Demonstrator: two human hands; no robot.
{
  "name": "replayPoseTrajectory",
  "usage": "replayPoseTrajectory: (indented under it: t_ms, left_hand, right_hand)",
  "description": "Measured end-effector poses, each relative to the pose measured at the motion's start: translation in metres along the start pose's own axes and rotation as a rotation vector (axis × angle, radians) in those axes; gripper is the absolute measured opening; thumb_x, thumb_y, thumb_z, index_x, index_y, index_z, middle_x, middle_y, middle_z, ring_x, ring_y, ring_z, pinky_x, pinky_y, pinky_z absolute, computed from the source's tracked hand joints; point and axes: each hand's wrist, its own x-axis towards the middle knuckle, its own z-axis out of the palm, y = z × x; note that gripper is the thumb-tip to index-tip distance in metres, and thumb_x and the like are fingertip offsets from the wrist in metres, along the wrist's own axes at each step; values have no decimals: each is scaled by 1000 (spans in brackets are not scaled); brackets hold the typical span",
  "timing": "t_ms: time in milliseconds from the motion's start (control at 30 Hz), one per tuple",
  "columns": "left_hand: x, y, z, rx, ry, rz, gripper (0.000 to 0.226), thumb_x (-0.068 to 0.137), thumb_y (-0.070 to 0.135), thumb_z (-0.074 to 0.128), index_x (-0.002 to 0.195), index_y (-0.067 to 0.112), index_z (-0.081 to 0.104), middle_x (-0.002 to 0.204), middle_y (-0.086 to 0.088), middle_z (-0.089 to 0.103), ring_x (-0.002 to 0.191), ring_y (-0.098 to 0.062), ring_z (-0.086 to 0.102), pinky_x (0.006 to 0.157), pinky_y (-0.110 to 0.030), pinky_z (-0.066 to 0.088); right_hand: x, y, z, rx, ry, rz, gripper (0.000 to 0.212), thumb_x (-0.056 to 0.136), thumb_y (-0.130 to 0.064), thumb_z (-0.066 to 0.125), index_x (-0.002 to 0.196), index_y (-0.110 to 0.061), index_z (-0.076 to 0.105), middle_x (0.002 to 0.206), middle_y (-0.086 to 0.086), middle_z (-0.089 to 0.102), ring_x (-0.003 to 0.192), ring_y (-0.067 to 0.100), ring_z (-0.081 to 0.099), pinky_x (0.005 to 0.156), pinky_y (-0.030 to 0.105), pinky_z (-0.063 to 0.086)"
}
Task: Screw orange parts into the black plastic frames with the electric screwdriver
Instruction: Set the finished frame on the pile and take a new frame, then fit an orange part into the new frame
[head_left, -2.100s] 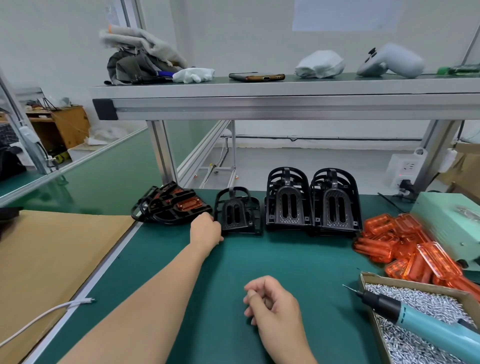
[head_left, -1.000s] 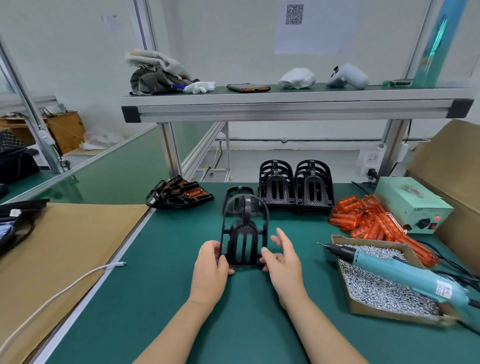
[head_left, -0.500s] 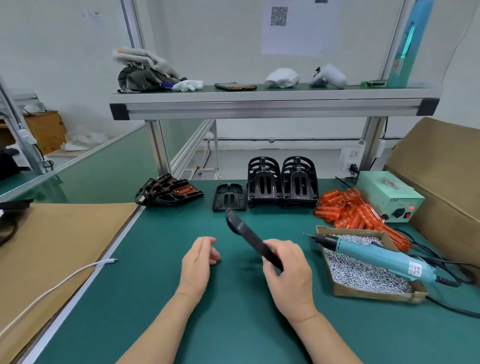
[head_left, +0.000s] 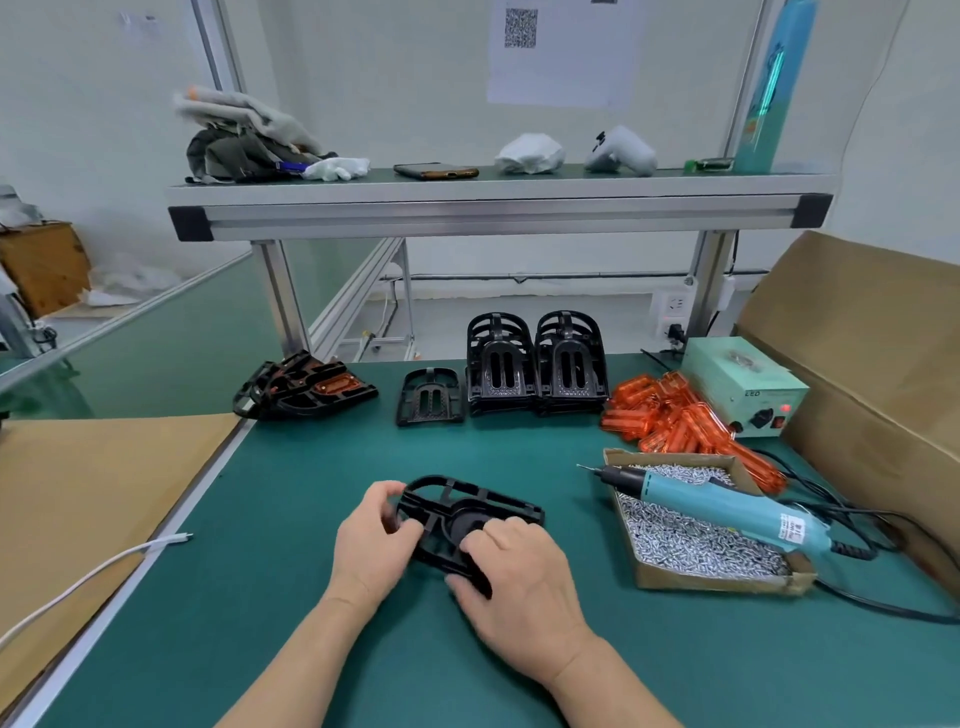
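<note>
A black plastic frame (head_left: 470, 519) lies flat, underside up, on the green mat in front of me. My left hand (head_left: 374, 545) grips its rounded left end. My right hand (head_left: 519, 577) holds its near right side, fingers curled over the edge. The teal electric screwdriver (head_left: 727, 506) rests across the cardboard box of screws (head_left: 722, 577) to the right, untouched. A pile of orange parts (head_left: 675, 421) lies behind that box. Two stacks of black frames (head_left: 535, 366) and one single frame (head_left: 430, 397) stand at the back.
Finished frames with orange inserts (head_left: 306, 387) lie at the back left. A green power supply (head_left: 743, 387) and a large cardboard box (head_left: 872, 364) sit on the right. Brown cardboard (head_left: 78, 499) and a white cable (head_left: 88, 574) are at the left. A shelf (head_left: 498, 208) spans overhead.
The frame, held tilted in my right hand half a second ago, is now laid flat on the mat. My left hand has taken hold of its left end.
</note>
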Motion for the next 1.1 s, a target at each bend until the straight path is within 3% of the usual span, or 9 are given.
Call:
replayPoseTrajectory:
  t_ms: [167,300,400,500,567,667,800,933,1100]
  left_hand:
    - [3,-5,2,106,27,51,24,77,3,64,83,25,57,82,4,58,78,-9,55,66,-12,35]
    - [3,-8,3,55,-24,79,31,79,-1,61,96,24,65,92,5,60,88,-11,58,76,-16,40]
    - [2,-7,2,18,-39,86,36,80,-1,60,100,27,69,93,4,61,90,-11,58,82,-22,45]
    - [1,-5,1,2,-29,80,35,80,-1,61,98,28,70,92,4,62,90,-12,59,81,-22,46]
    - [0,-3,0,-4,-26,81,34,80,-1,61,96,27,70,91,4,62,91,-12,59,80,-21,46]
    - [-2,1,-2,-32,-45,62,33,79,-1,60,92,27,71,90,1,63,89,-16,59,82,-29,50]
    - [-7,7,-5,-84,-101,30,18,75,9,59,80,23,70,85,-1,65,85,-21,60,80,-38,52]
    - [-6,8,-5,-60,-114,55,16,68,26,52,77,20,64,83,2,64,84,-19,60,79,-35,50]
    - [-3,4,-1,95,-108,106,21,81,20,69,67,18,54,73,6,57,77,-15,53,71,-28,42]
  right_hand:
    - [24,25,-19,182,207,120,17,92,-23,63,77,-17,62,78,-3,55,75,20,50,70,36,43]
    - [58,96,-61,140,393,364,10,90,-5,63,85,-12,68,86,-2,59,84,17,53,79,31,42]
    - [72,160,-79,-52,216,641,14,93,-14,63,105,-12,69,106,7,62,102,28,57,91,42,46]
    - [76,211,-83,-235,-87,931,45,95,-31,63,133,-8,56,132,20,53,122,38,51,103,48,43]
    - [77,231,-82,-294,-191,1026,55,95,-38,62,136,-2,51,135,23,49,123,42,51,102,50,45]
    - [76,247,-76,-303,-249,1044,55,96,-38,63,132,1,52,133,24,51,119,43,54,96,50,50]
    - [69,256,-72,-345,-305,1004,34,94,-30,65,112,-2,65,112,22,65,103,40,63,77,42,52]
    - [72,256,-71,-370,-298,1023,41,92,-38,68,118,-6,65,124,22,54,110,43,58,87,47,52]
    - [72,258,-69,-340,-335,1063,39,91,-30,68,120,-4,61,118,23,59,107,43,61,84,47,54]
